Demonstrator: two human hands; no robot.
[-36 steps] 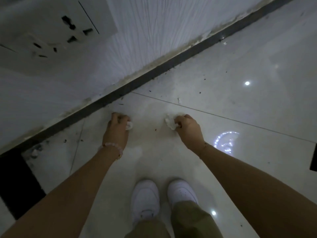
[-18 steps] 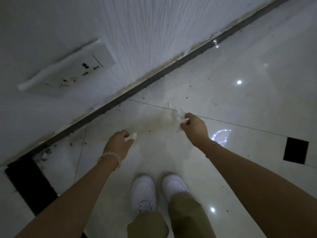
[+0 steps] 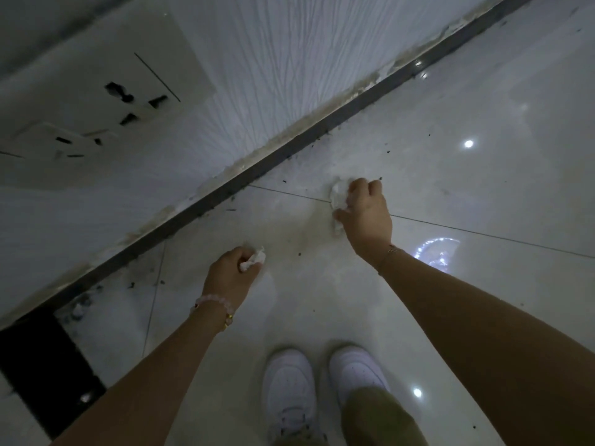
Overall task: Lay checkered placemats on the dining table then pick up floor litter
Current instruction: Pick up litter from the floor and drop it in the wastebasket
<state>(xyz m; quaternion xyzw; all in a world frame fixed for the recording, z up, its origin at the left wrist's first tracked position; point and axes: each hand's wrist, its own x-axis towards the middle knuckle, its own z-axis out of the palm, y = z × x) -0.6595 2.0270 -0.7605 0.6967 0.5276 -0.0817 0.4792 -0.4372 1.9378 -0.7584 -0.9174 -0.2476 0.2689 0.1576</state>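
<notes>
Dusty tiled floor [image 3: 483, 194] beside the wall [image 3: 289, 75]: left hand [image 3: 230, 275] pinches a tissue scrap [image 3: 255, 259], right hand [image 3: 367, 214] clutches a larger crumpled tissue [image 3: 339, 196]; loosely held, either could slip free.

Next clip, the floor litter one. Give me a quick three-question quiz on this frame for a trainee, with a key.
1. True or false: the left hand is empty.
2. What does the right hand grip? A) a placemat B) a crumpled white tissue C) a broom
3. Fill in: the beaded bracelet sits on the ___ wrist.
Key: 1 false, it holds a small white paper wad. 2 B. 3 left.
</notes>
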